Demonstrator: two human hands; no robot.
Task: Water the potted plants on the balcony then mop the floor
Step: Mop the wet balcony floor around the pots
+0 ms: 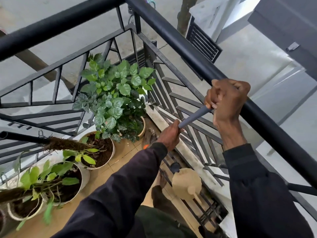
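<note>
While both hands grasp the grey cylindrical mop pole point(194, 117), the pole runs at a slant from lower left to upper right, in front of the black metal balcony railing point(171, 36). Only the section between the two hands shows; the mop head is out of view.

- The right hand point(226, 100) is uppermost, at the level of the top rail. Its fingers point(223, 88) are clenched round the upper end of the pole.
- The left hand point(169, 136) is lower on the pole. Its fingers point(176, 125) are wrapped round the pole from the far side.
- Both arms are in dark long sleeves point(120, 194).

The potted plants stand in a row on the tan tiled floor point(123, 152) along the left-hand railing:
- A bushy plant with broad green leaves point(116, 90) stands in a beige round pot point(142, 129) in the far corner.
- A white round pot of dark soil point(110, 158) stands just beside it, nearer the camera.
- A second white round pot point(85, 176), holding pale green leaves, comes next.
- A white woven pot point(22, 216) is at the lower left edge.

A beige plastic watering can point(187, 182) stands upright on the floor against the foot of the right-hand railing, below both hands and apart from the pots.
</note>
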